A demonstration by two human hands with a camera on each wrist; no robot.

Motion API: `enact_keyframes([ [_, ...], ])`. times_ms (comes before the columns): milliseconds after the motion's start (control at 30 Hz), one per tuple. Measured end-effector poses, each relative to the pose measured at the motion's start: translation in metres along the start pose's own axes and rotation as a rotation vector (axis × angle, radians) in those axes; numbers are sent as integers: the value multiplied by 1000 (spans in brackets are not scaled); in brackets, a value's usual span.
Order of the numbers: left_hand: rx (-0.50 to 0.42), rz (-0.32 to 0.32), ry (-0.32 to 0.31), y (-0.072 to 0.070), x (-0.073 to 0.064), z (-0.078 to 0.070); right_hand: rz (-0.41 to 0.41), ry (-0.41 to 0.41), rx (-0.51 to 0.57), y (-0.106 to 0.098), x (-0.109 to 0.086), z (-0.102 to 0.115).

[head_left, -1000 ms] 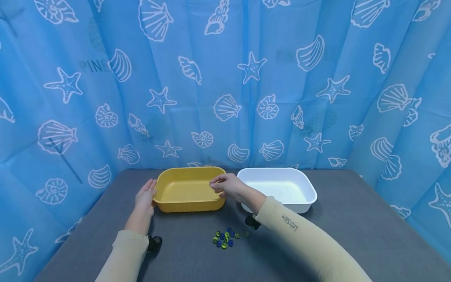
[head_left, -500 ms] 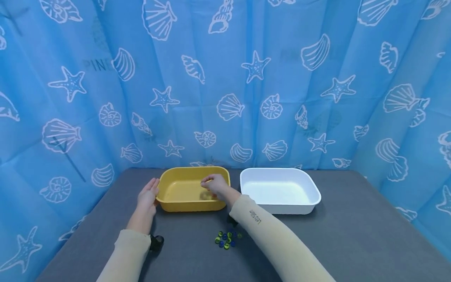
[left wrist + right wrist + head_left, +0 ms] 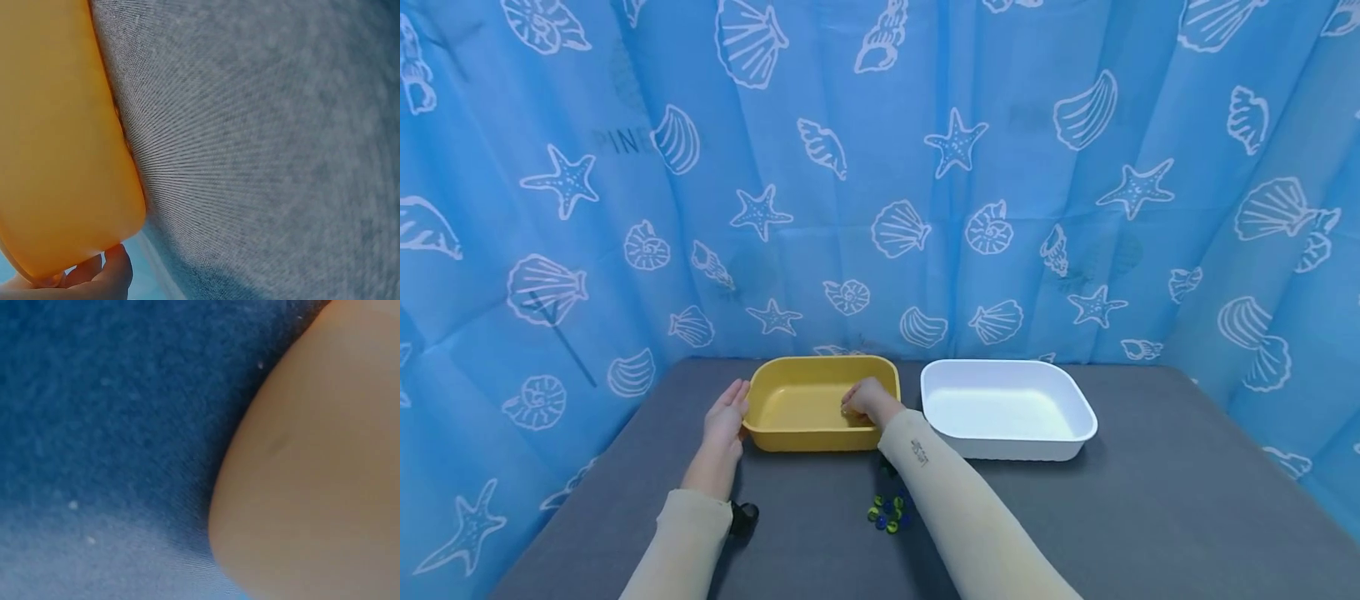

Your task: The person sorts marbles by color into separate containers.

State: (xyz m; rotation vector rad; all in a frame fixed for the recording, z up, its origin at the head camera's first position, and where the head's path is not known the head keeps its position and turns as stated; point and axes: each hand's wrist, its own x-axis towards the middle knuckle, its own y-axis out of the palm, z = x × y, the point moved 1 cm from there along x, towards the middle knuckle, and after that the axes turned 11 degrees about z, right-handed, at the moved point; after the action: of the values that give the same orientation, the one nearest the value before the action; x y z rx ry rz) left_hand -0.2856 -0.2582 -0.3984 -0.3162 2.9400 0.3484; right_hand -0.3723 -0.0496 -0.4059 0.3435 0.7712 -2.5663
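My left hand [image 3: 726, 412] rests at the left end of the yellow tray [image 3: 816, 440], fingers extended along its side. In the left wrist view its fingers [image 3: 115, 269] touch the tray wall below the rim. The right hand [image 3: 871, 398] reaches down inside the tray's right half, fingertips pinched together and pointing toward its floor. A small glint at those fingertips looks like a marble, mostly hidden by the fingers. In front of the tray lies a cluster of green and blue glass marbles [image 3: 891, 527], partly covered by the right sleeve.
A white tray [image 3: 1011, 448] stands right of the yellow one on the grey cloth-covered table [image 3: 805, 533]. A blue curtain [image 3: 880, 167] with white shell prints hangs behind. In the right wrist view, the yellow tray's wall [image 3: 312, 475] fills the right side.
My right hand has moved left from between the trays and down into the yellow tray. The left hand stays at the tray's end. The view has shifted slightly left.
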Motion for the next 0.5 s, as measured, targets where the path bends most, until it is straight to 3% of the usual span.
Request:
enact_keyframes([
  [300,-6,-5,-14,-2,8,4,-13,11,-75,-1,6,-3],
  [500,-7,-4,-22,1,0,-1,-13,16,139,-1,3,-2],
])
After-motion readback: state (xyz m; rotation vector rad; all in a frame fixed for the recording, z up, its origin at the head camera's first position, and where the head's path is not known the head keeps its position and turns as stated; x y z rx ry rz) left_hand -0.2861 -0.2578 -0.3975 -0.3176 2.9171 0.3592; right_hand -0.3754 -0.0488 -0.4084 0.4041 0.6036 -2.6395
